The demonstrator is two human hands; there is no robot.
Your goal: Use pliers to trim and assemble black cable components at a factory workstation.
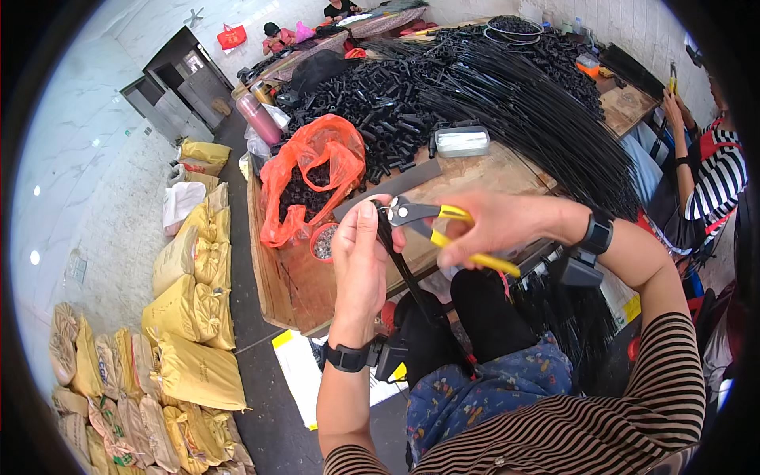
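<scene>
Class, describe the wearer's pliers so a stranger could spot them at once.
Start at the wooden table heaped with black parts. Over its near edge is the wearer's right hand. It grips pliers whose yellow handles stand out from black strands in the left hand.

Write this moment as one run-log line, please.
left hand: holding black strands | right hand: gripping pliers | pliers: head at strands' upper end | table: orange bag, black parts

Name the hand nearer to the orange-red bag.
Left. The left hand is just below and right of the orange-red bag in the view, holding black strands. The right hand is farther right, on the yellow-handled pliers.
</scene>
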